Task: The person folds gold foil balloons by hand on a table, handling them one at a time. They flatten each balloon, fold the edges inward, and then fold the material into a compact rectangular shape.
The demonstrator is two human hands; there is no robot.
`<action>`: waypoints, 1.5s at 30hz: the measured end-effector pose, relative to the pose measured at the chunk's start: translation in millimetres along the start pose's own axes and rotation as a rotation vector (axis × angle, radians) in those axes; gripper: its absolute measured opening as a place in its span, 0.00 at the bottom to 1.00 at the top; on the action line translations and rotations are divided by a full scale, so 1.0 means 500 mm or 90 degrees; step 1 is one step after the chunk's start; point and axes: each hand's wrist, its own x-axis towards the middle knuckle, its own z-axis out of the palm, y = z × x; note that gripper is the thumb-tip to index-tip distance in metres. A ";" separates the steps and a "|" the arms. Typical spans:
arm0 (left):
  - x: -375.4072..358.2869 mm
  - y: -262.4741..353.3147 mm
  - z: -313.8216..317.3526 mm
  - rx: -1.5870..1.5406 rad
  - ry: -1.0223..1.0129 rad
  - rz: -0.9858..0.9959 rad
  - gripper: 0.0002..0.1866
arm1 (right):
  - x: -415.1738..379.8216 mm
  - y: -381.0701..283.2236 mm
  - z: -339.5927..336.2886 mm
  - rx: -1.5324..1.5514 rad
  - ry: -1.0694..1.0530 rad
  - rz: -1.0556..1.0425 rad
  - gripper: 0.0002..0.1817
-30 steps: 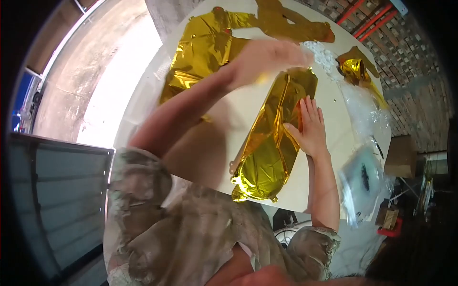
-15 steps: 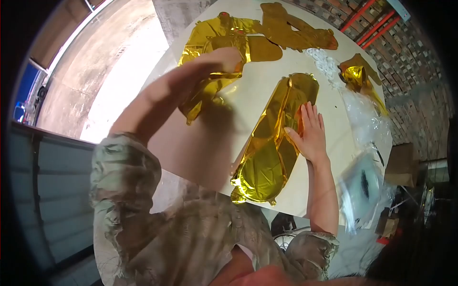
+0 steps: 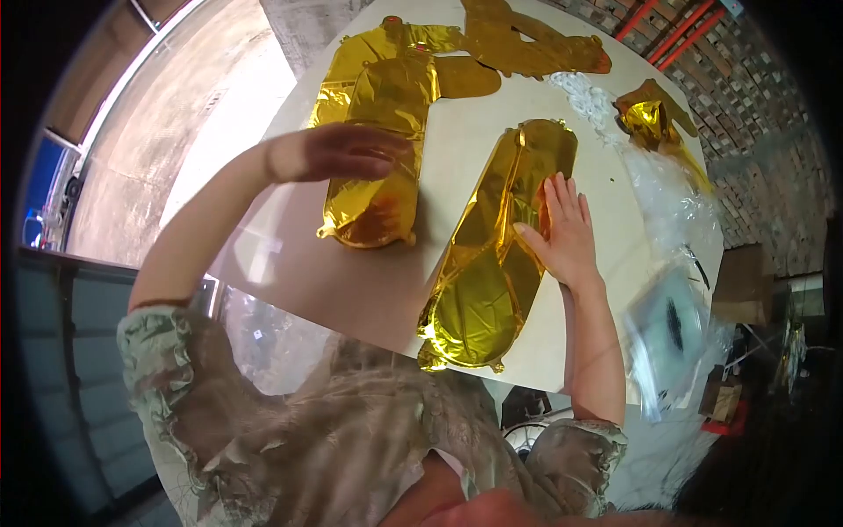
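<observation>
A flat, long gold foil balloon [image 3: 479,321] lies slanted on the pale table [image 3: 351,290], its front end at the table's near edge. My right hand [image 3: 566,228] rests on its right side, palm down with fingers stretched out. To the left, another gold foil balloon [image 3: 386,97] lies spread out, with small tabs along its edges. Over its lower half is my left hand [image 3: 342,154], fingers extended and holding nothing. Part of that balloon is hidden under the hand.
More flat gold foil pieces [image 3: 536,44] lie at the back of the table. A crumpled foil piece [image 3: 648,119] sits at the right, near white stringy material [image 3: 584,101] and clear plastic bags [image 3: 663,325]. A brick wall [image 3: 746,114] rises beyond the right side.
My left hand has moved left and nearer to me, off the left balloon, whose lower part now lies flat where it was bunched. My right hand keeps its place on the other balloon.
</observation>
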 end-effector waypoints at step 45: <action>0.275 0.063 0.247 0.375 0.162 0.371 0.35 | -0.008 0.009 0.013 0.068 0.070 -0.038 0.50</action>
